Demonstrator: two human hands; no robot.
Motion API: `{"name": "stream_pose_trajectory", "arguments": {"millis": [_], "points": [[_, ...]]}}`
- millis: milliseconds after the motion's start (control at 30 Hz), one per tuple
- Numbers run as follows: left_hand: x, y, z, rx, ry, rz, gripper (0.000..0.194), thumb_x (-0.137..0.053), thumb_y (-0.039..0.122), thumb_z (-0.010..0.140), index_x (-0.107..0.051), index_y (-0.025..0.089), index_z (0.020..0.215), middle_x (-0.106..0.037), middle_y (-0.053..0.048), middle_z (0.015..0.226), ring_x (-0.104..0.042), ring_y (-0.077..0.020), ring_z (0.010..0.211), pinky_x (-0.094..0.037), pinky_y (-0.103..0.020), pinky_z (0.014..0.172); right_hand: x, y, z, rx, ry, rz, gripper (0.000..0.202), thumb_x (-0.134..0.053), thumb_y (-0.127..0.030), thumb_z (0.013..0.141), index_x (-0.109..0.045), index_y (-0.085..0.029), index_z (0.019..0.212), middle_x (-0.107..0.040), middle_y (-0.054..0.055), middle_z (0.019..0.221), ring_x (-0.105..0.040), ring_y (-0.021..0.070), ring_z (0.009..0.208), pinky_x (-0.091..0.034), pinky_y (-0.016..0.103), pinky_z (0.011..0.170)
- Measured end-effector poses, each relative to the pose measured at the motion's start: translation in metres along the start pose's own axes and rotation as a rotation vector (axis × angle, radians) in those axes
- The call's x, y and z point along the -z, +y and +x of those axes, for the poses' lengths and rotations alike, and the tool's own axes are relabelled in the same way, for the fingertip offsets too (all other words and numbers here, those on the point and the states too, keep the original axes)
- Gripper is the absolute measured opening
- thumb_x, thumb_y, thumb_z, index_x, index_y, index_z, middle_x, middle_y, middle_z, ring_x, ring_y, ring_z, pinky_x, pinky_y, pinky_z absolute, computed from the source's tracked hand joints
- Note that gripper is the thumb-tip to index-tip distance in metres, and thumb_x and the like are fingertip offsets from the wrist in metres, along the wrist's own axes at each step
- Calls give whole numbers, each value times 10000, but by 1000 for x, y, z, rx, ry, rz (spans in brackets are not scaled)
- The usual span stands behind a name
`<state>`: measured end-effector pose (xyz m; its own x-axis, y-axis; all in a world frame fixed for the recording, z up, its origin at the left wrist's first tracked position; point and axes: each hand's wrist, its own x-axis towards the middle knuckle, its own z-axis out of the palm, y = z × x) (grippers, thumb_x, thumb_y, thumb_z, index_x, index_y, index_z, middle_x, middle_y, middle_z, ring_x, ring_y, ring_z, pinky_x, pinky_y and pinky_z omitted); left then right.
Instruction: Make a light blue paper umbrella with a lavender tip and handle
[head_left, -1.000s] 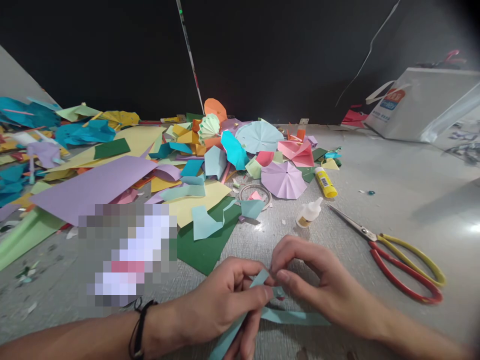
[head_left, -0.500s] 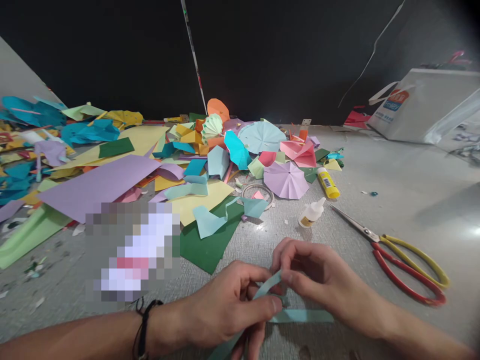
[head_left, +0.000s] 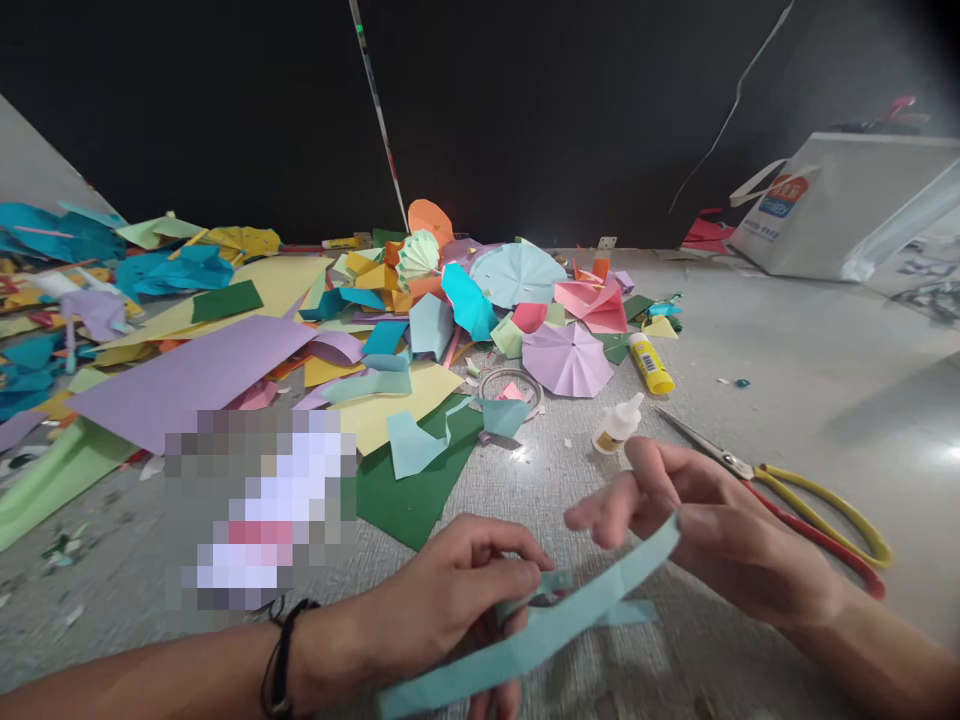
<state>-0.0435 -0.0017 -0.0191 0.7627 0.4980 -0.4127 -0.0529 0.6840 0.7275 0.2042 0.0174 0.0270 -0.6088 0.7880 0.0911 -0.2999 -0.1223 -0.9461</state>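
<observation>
A long light-blue paper strip slants across the front of the grey surface. My right hand pinches its upper end between thumb and finger, the other fingers spread. My left hand, with a black cord bracelet at the wrist, is closed on a folded light-blue paper piece. Whether that piece joins the long strip is hidden by the fingers. Behind the strip, the end of light-blue paper shows between the hands. Just beyond my right hand stands a small white glue bottle.
Scissors with red and yellow handles lie at the right, partly behind my right hand. A yellow glue stick, a tape ring and a pleated lilac paper disc lie farther back. Coloured paper heaps fill the left; a white bag stands back right.
My right hand has moved right and slightly up, drawing the strip's end away from my left hand. The strip now stretches out long between them. My left hand stays nearly in place.
</observation>
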Motion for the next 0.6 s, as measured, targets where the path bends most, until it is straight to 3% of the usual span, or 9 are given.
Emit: {"name": "stream_pose_trajectory", "arguments": {"millis": [67, 133, 233, 333, 467, 600], "points": [[2, -3, 1, -17, -11, 12, 260, -620, 390, 935, -514, 210, 1091, -661, 41, 510, -614, -166, 339, -391, -168, 373, -2, -4, -2, -29, -48, 9, 335, -717, -488, 907, -480, -269, 819, -765, 28, 749, -759, 260, 824, -551, 414, 815], [4, -5, 2, -37, -53, 25, 308, -633, 434, 936, -499, 208, 1096, -648, 44, 494, -611, -165, 330, -371, -160, 362, -5, -6, -4, -85, -81, 7, 392, -698, -543, 901, -433, -274, 796, -687, -30, 564, -688, 194, 539, -543, 356, 719], [7, -8, 4, -64, -64, 59, 344, -638, 472, 948, -493, 201, 1102, -660, 40, 501, -565, -140, 290, -342, -154, 352, -8, -5, -6, -134, -93, 48, 424, -679, -554, 905, -395, -269, 769, -582, -88, 426, -571, 132, 366, -512, 293, 657], [7, -8, 5, -76, -36, 70, 340, -653, 466, 946, -507, 197, 1093, -679, 37, 514, -529, -117, 269, -341, -153, 352, -9, -5, -6, -124, -153, 113, 402, -641, -516, 934, -379, -262, 765, -572, -83, 452, -617, 140, 440, -488, 277, 655], [3, -5, 5, -60, -112, 56, 372, -644, 529, 938, -496, 207, 1051, -646, 34, 463, -560, -148, 288, -325, -140, 321, -9, -15, -5, -64, -239, 5, 444, -738, -489, 846, -429, -232, 660, -509, -23, 680, -580, 149, 655, -488, 282, 689], [2, -1, 2, -74, -77, 86, 383, -673, 525, 919, -532, 188, 1035, -629, 43, 458, -543, -129, 274, -341, -140, 316, -5, -25, -6, -46, -258, -56, 452, -753, -480, 826, -444, -222, 620, -649, 56, 1014, -661, 270, 1016, -536, 442, 923]]}}
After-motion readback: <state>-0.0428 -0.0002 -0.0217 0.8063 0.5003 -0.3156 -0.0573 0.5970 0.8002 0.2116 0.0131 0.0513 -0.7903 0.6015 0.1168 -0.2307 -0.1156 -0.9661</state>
